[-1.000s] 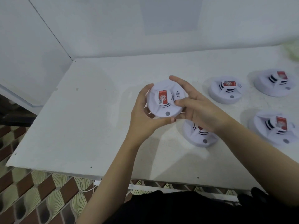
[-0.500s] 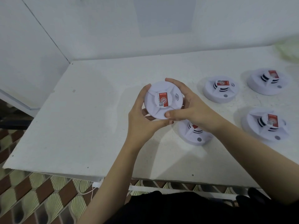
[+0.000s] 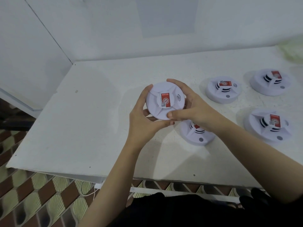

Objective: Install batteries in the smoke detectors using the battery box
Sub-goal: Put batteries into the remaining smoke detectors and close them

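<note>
A round white smoke detector [image 3: 165,100] with a red label is held face up above the white table [image 3: 91,122]. My left hand [image 3: 144,122] grips its left rim from below, thumb along the near edge. My right hand [image 3: 193,110] grips its right rim, thumb pressed on the near face. Directly under my right hand another detector [image 3: 196,136] lies on the table, partly hidden by the wrist. No battery box is in view.
Three more white detectors lie to the right: one at the middle [image 3: 222,90], one at the far right [image 3: 270,81], one nearer [image 3: 268,125]. A pale bag [image 3: 291,49] sits at the back right corner. Walls close the back and left; the table's front edge is near my body.
The held detector has turned in my hands, its red label rotating slightly, and my right thumb has slid along the near rim. The camera view shifted a little left.
</note>
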